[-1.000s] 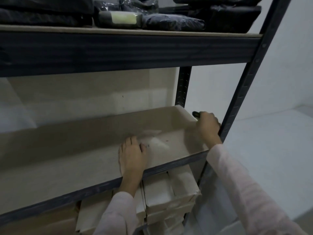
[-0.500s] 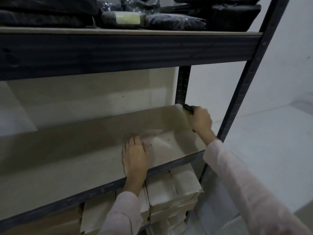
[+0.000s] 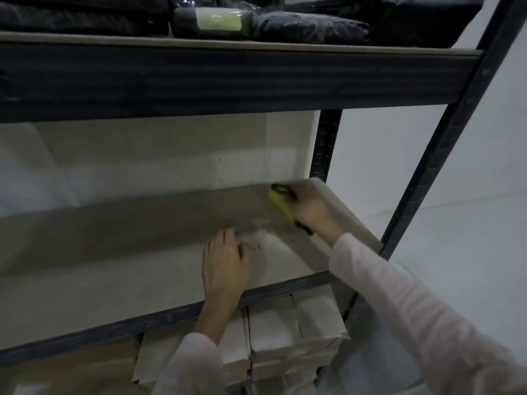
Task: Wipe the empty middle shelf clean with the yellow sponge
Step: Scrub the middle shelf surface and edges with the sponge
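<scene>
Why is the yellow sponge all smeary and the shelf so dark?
Head view: the yellow sponge and the right hand holding it are smeared by blur; the left hand, flat on the middle shelf, looks sharper; the light is dim, the shelf's back shadowed.

Dim, soft light, shade beneath the upper shelf, motion blur, and wide-angle bending at edges.
</scene>
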